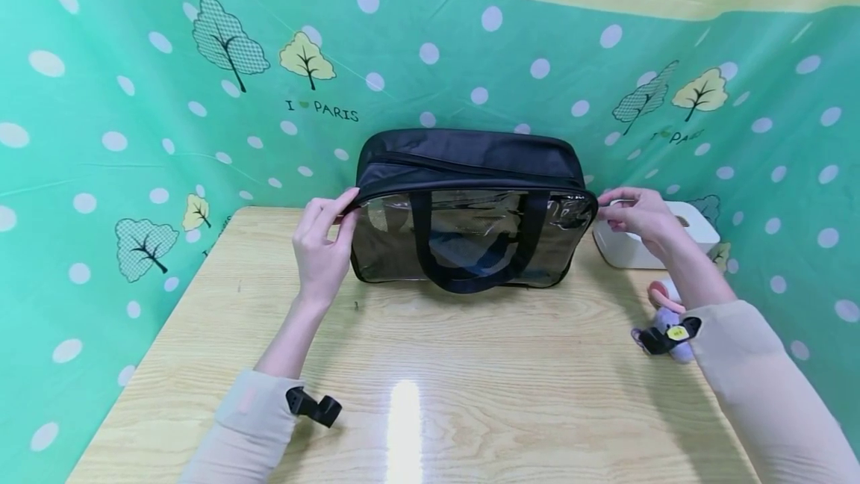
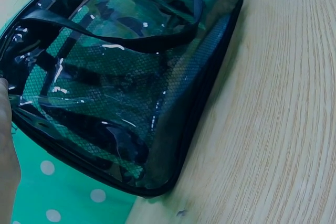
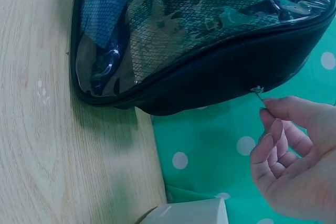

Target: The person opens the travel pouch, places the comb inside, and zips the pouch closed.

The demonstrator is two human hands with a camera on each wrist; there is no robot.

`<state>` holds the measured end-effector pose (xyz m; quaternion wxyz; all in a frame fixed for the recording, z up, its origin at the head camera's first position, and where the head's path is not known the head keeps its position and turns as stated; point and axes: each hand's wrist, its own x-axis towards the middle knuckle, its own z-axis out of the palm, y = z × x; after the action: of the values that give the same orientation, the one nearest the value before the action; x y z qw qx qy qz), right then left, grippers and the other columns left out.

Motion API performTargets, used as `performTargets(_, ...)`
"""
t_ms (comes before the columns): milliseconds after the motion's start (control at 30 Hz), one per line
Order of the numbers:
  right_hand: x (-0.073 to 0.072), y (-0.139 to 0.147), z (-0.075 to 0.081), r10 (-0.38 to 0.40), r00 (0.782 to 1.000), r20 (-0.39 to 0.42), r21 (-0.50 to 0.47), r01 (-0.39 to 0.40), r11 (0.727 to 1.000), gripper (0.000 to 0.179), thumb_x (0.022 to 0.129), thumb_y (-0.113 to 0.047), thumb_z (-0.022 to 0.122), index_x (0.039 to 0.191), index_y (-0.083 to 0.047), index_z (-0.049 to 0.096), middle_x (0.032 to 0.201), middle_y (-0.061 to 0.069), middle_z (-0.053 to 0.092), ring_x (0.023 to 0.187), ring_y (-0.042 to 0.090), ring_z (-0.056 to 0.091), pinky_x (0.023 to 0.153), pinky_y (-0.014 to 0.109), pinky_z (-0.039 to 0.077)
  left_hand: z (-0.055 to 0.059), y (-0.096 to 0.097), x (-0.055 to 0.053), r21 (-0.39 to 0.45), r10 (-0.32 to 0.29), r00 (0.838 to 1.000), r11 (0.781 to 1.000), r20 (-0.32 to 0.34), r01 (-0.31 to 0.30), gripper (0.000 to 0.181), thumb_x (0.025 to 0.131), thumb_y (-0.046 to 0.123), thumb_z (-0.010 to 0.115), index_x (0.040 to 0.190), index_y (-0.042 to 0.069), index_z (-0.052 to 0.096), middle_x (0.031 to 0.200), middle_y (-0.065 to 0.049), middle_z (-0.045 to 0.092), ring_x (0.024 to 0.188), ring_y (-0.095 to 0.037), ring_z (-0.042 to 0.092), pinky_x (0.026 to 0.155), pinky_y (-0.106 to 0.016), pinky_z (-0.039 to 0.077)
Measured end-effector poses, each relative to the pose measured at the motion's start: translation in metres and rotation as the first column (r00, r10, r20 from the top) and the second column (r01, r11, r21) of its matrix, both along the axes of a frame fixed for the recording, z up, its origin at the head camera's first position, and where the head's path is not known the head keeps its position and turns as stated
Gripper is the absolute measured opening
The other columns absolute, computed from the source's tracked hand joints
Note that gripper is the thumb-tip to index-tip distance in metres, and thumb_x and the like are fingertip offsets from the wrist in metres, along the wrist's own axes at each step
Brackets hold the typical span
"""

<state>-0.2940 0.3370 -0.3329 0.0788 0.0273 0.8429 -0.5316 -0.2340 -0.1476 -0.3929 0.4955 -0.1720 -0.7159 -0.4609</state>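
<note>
A black zip bag (image 1: 473,151) with a see-through smoky front panel stands upright at the back of the table. Its dark strap handle (image 1: 463,280) hangs over the front, and mesh and dark shapes show inside through the panel. At the bag's upper left corner, my left hand (image 1: 321,245) pinches the edge between thumb and fingers; only a sliver of it shows in the left wrist view. On the opposite side, my right hand (image 1: 641,216) pinches a small metal zipper pull (image 3: 260,99) by its end, with the other fingers curled in.
A white box (image 1: 695,224) with an opening in its top stands behind the right hand. Near the right wrist lie a pink and white roll (image 1: 661,291) and a small purple plush (image 1: 680,351), partly hidden. A green dotted cloth (image 1: 430,88) hangs behind the wooden table (image 1: 497,387).
</note>
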Motion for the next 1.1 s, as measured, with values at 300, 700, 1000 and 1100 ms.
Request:
performTargets(300,-0.003,-0.004,-0.006,0.035,0.999,-0.001,-0.049,-0.035,0.998,0.032,0.097,-0.006,0.067,0.082,-0.034,0.066,0.073,-0.017,0.068,0.069,-0.002,0.062,0.065,0.014,0.056,0.0,0.001,0.0,0.0,-0.006,1.0,1.0,0.007,0.006,0.025,0.094,-0.001,0.071,0.118,0.005,0.077,0.088,-0.02,0.063,0.085,-0.031,0.063,0.084,-0.008,0.049)
performTargets(700,-0.004,-0.007,-0.012,0.048,0.996,0.074,-0.078,-0.042,0.996,0.025,0.097,-0.005,0.066,0.086,-0.028,0.064,0.07,-0.014,0.066,0.066,0.001,0.058,0.064,0.018,0.054,-0.001,0.0,-0.001,0.0,0.001,1.0,1.0,0.009,-0.001,0.025,0.095,0.001,0.071,0.118,0.006,0.077,0.089,-0.02,0.064,0.085,-0.031,0.063,0.084,-0.008,0.049)
performTargets(1000,-0.003,-0.006,-0.017,0.071,0.993,0.092,-0.134,-0.058,0.989,0.026,0.096,0.0,0.066,0.089,-0.024,0.061,0.069,-0.014,0.065,0.063,0.001,0.056,0.061,0.016,0.05,0.001,0.0,-0.001,0.003,-0.002,1.0,1.0,0.011,0.002,0.025,0.094,0.0,0.071,0.118,0.005,0.077,0.089,-0.021,0.064,0.086,-0.031,0.063,0.085,-0.009,0.049)
performTargets(1100,-0.002,-0.005,-0.019,0.07,0.994,0.086,-0.132,-0.058,0.99,0.024,0.096,-0.001,0.067,0.089,-0.024,0.061,0.07,-0.014,0.065,0.063,0.001,0.056,0.062,0.016,0.051,0.002,0.0,0.0,0.001,-0.003,1.0,1.0,0.015,0.003,0.025,0.094,0.0,0.071,0.118,0.005,0.077,0.089,-0.02,0.064,0.085,-0.031,0.063,0.084,-0.009,0.049)
